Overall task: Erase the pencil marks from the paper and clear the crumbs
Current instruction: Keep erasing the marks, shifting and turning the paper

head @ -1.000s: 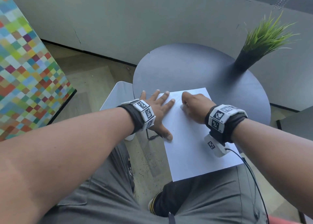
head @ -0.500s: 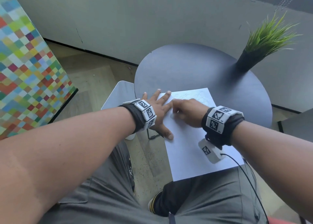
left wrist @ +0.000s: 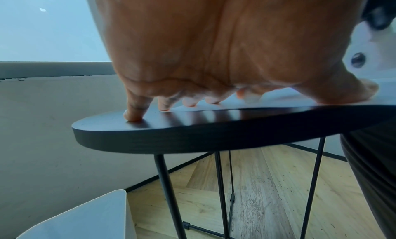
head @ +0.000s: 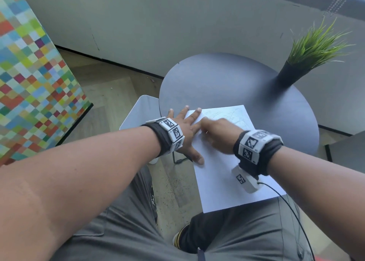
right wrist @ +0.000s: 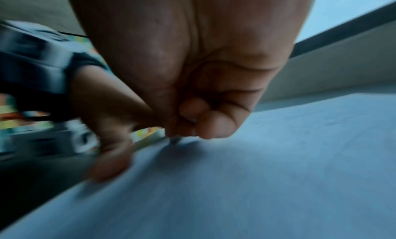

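A white sheet of paper [head: 227,181] lies on the round dark table [head: 237,82], its near end overhanging my lap. Faint pencil marks [head: 227,115] show near its far edge. My left hand [head: 185,130] lies flat with spread fingers [left wrist: 135,114], pressing the paper's left edge [left wrist: 203,108] and the table top. My right hand [head: 215,134] is curled right beside the left, blurred with motion. In the right wrist view its fingers [right wrist: 210,124] pinch a small grey eraser tip [right wrist: 174,140] against the paper [right wrist: 257,175]. The rest of the eraser is hidden.
A black vase of green grass [head: 308,59] stands at the table's far right. A white chair [head: 142,110] sits left of the table, below its rim [left wrist: 171,137]. A colourful checkered panel [head: 29,73] stands at the far left on the wooden floor.
My right hand has slid left across the paper until it meets my left hand, uncovering the pencil marks near the far edge. The left hand has stayed put.
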